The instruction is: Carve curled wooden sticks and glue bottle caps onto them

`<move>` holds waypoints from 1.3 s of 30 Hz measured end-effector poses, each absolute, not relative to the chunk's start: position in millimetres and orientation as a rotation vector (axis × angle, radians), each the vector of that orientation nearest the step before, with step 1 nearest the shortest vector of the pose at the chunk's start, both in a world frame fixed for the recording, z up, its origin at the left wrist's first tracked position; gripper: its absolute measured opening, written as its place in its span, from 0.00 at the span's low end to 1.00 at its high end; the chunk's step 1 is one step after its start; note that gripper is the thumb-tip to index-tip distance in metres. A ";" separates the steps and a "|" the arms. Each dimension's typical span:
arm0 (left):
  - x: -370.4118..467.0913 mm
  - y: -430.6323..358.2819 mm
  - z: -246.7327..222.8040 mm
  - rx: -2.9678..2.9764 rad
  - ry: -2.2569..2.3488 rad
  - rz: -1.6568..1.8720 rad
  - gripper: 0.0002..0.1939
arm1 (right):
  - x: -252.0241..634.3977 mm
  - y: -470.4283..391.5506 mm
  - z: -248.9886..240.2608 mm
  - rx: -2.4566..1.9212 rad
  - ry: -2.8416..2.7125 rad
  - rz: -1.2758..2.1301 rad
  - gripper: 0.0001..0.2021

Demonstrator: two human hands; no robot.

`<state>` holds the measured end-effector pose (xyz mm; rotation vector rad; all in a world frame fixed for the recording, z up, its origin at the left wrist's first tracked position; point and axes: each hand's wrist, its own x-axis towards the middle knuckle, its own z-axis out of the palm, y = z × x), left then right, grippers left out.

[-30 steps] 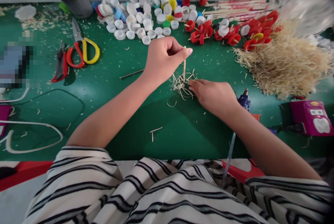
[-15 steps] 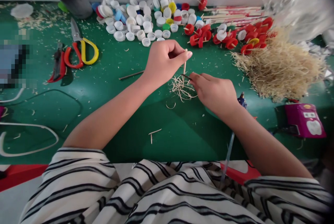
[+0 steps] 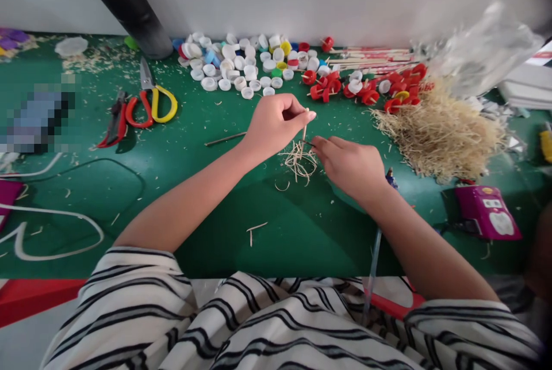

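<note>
My left hand (image 3: pixel 276 125) is closed, pinching the top of a thin wooden stick (image 3: pixel 305 130) between thumb and fingertips. The stick stands nearly upright, its lower end down among a small heap of curled wood shavings (image 3: pixel 299 164). Just to the right, my right hand (image 3: pixel 351 166) is closed around a thin dark blade (image 3: pixel 307 142), whose tip meets the stick's side. Most of the blade is hidden by the fingers. A slim dark rod (image 3: pixel 224 139) lies on the green table (image 3: pixel 276 260), partly behind my left wrist.
Scissors (image 3: pixel 155 99) and red-handled pliers (image 3: pixel 115 122) lie left, near a black bottle (image 3: pixel 138 19). Bottle caps (image 3: pixel 237 65) spread along the back. To the right are red caps on sticks (image 3: pixel 366 94), a big shavings pile (image 3: pixel 444 134), and a purple box (image 3: pixel 487 212).
The view has tilted up, so the whole scene sits lower and more wall shows. Both hands keep nearly the same hold on the stick and the blade.
</note>
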<state>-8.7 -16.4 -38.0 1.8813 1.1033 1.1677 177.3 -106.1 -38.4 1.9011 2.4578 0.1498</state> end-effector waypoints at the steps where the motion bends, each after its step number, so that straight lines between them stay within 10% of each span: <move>1: -8.1 -16.6 -37.5 1.886 1.102 1.164 0.14 | 177.1 -105.6 -38.1 1.918 2.466 0.157 0.26; 39: -16.4 -16.6 -49.4 2.004 1.099 1.268 0.17 | 162.8 -127.4 -37.2 1.612 2.258 0.028 0.29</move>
